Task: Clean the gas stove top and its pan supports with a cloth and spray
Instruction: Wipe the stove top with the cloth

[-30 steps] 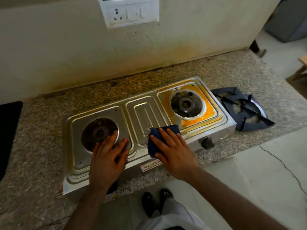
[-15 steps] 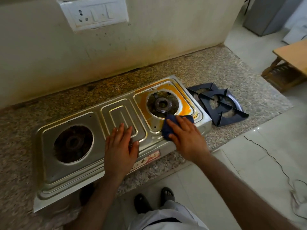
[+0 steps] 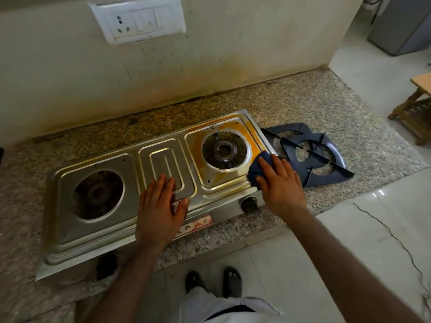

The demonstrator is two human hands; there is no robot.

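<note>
We see a steel gas stove with 2 burners lying on a speckled stone counter, its near edge close to the counter's near edge. Our left hand rests flat on the raised middle panel of the stove, fingers straight and together, holding nothing. Our right hand presses a dark blue cloth onto the near right corner of the stove top, just right of the right burner; the fingers lie over the cloth, only slightly bent. Orange residue covers the recessed panel around the right burner. The left burner sits in a cleaner grey panel. The 2 dark pan supports lie stacked on the counter just beside the right end of the stove. A knob shows on the near face of the stove. A white switch plate is fixed to the far wall.
</note>
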